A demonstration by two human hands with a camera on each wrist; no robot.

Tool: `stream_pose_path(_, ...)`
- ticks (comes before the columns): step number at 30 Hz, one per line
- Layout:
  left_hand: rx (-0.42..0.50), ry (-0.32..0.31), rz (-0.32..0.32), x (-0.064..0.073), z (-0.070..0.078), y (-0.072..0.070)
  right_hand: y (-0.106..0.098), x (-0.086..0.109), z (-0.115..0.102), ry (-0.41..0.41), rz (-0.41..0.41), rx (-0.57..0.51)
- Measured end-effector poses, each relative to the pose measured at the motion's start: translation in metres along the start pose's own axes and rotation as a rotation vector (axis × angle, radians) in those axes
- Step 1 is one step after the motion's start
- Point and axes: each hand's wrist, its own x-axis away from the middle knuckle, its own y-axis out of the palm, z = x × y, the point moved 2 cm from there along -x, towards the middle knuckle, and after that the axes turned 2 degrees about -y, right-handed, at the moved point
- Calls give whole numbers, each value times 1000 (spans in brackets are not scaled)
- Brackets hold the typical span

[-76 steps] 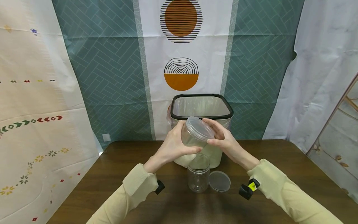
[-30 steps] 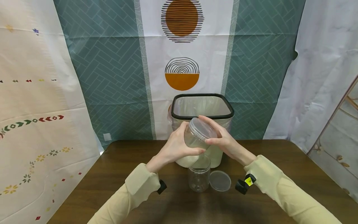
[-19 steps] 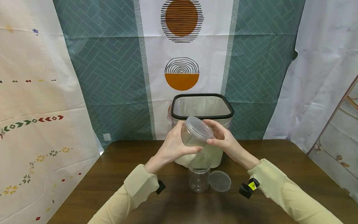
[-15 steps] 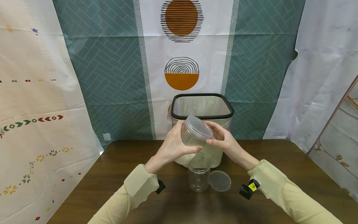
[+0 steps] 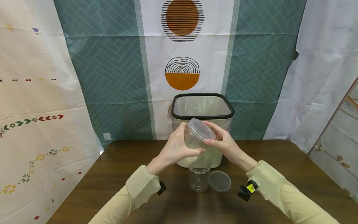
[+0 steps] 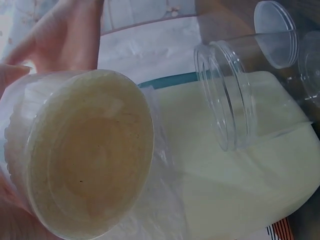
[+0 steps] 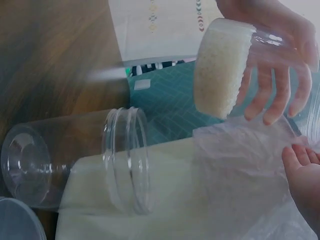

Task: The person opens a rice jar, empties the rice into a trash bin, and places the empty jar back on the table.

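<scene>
My left hand [image 5: 179,146] grips a clear round jar [image 5: 193,140] around its side and holds it tilted above the table. My right hand [image 5: 223,143] holds the rim of the jar's translucent screw lid [image 5: 202,129], thumb at the near side and fingers at the far side. In the right wrist view, a layer of small white grains like rice [image 7: 222,70] fills the jar's lower part. The left wrist view shows the jar's round base [image 6: 95,155]. Just below the hands stands an open clear jar [image 5: 199,182], upright, with a loose lid [image 5: 220,181] lying flat at its right.
Behind the jars stands a cream bin [image 5: 215,157] with a black rim [image 5: 202,117] and a plastic liner. Everything stands on a dark wooden table [image 5: 126,205]. Patterned cloth [image 5: 112,68] hangs at the back and sides.
Both hands have shifted slightly right and down with the held jar. The right hand's fingers have changed place on the lid across the frames. The open jar and loose lid stay put.
</scene>
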Motion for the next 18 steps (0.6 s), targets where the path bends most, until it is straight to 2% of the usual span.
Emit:
stream_pose_path(9,-21,38,-13,2,8,2,3,-4,-6,-20,-36,-15)
stream_pose_path(18,-20,12,-16,3,8,0,-1,-4,-6,9,-110,-5)
